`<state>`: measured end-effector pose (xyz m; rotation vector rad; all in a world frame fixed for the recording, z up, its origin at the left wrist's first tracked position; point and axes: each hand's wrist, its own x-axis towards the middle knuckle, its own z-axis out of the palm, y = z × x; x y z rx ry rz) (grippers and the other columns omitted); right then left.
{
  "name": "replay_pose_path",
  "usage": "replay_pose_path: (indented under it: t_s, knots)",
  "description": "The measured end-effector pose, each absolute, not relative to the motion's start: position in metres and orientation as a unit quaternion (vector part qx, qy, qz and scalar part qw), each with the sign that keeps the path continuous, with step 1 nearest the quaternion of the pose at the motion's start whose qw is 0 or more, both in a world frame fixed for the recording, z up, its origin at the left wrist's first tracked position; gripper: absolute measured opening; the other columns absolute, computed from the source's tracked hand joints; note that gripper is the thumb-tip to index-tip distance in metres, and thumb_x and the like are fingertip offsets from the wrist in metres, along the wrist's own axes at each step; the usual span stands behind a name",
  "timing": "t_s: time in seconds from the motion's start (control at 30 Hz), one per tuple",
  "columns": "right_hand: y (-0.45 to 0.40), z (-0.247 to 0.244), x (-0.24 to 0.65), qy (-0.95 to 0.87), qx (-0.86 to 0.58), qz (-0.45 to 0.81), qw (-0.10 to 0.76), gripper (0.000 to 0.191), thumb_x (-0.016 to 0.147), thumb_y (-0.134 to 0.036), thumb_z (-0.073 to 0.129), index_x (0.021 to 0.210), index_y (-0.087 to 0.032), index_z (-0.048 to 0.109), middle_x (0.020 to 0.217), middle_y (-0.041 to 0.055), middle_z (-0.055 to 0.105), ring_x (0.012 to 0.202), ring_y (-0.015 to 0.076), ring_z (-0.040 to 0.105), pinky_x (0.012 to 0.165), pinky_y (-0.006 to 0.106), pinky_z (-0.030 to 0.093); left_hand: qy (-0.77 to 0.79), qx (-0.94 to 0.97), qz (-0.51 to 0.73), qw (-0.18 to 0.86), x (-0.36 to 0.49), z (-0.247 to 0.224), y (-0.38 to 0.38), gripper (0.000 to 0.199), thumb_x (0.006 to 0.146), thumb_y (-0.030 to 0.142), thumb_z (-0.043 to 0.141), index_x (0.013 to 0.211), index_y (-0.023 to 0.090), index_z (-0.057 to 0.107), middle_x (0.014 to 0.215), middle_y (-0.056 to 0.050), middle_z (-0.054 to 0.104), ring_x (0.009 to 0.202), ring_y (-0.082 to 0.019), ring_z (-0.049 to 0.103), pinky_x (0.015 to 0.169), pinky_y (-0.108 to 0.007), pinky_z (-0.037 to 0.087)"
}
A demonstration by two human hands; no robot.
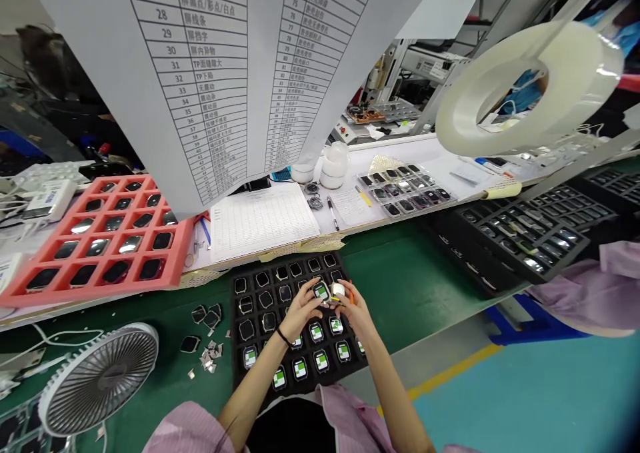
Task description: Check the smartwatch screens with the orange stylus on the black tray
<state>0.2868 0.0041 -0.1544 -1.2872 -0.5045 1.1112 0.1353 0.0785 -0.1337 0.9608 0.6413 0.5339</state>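
Above a black foam tray (234,346), my left hand (299,312) grips a smartwatch body (321,292) whose screen glows green and white. My right hand (357,316) is closed beside it, with a small white round piece (338,288) and a thin orange stick (351,294) at its fingers. What exactly the white piece is, I cannot make out. In the tray's near rows lie several watches with lit screens (300,368); those in the far rows have dark screens (265,299).
Left of the tray sit loose dark watches (199,314), small metal pieces (211,356) and a grey fan (113,376). A red foam tray (173,266) of watches rests on the shelf, with a printed sheet (265,223). A tape roll (530,86) hangs upper right; a hanging list (200,106) blocks the view ahead.
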Motion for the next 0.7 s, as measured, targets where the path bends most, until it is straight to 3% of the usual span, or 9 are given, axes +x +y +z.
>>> replay_pose_path:
  t_s: [0.13,0.27,0.6,0.7]
  knots:
    - [-0.007,-0.127,0.286,-0.241,-0.536,0.516,0.624,0.042,0.072,-0.038,0.073,0.11,-0.026,0.061,0.104,0.0048,0.062,0.064,0.0161,0.065,0.051,0.028,0.054,0.333,0.493,0.261,0.761,0.131,-0.109,0.076,0.045,0.08,0.046,0.062,0.117,0.021,0.054,0.106,-0.008,0.061,0.071,-0.013,0.063,0.05,-0.021,0.05]
    - [-0.013,-0.112,0.286,-0.269,-0.524,0.51,0.627,0.037,0.075,-0.036,0.071,0.109,-0.027,0.061,0.106,0.0041,0.06,0.064,0.0162,0.066,0.053,0.031,0.056,0.35,0.523,0.277,0.726,0.127,-0.088,0.071,0.041,0.085,0.051,0.053,0.11,0.02,0.059,0.095,-0.006,0.061,0.064,-0.013,0.061,0.044,-0.019,0.046]
    - [-0.021,-0.079,0.279,-0.284,-0.552,0.45,0.642,0.024,0.083,-0.046,0.062,0.094,-0.024,0.062,0.075,0.0013,0.063,0.057,0.0194,0.065,0.05,0.032,0.054,0.342,0.555,0.301,0.696,0.116,-0.049,0.055,0.038,0.081,0.045,0.061,0.109,0.019,0.058,0.106,-0.009,0.065,0.055,-0.007,0.054,0.038,-0.016,0.037]
    - [-0.025,-0.071,0.277,-0.289,-0.542,0.456,0.644,0.026,0.082,-0.046,0.062,0.096,-0.024,0.062,0.08,0.0021,0.064,0.06,0.0199,0.066,0.051,0.032,0.055,0.34,0.55,0.323,0.691,0.115,-0.048,0.052,0.036,0.078,0.043,0.064,0.105,0.018,0.058,0.103,-0.008,0.066,0.06,-0.009,0.057,0.043,-0.017,0.041]
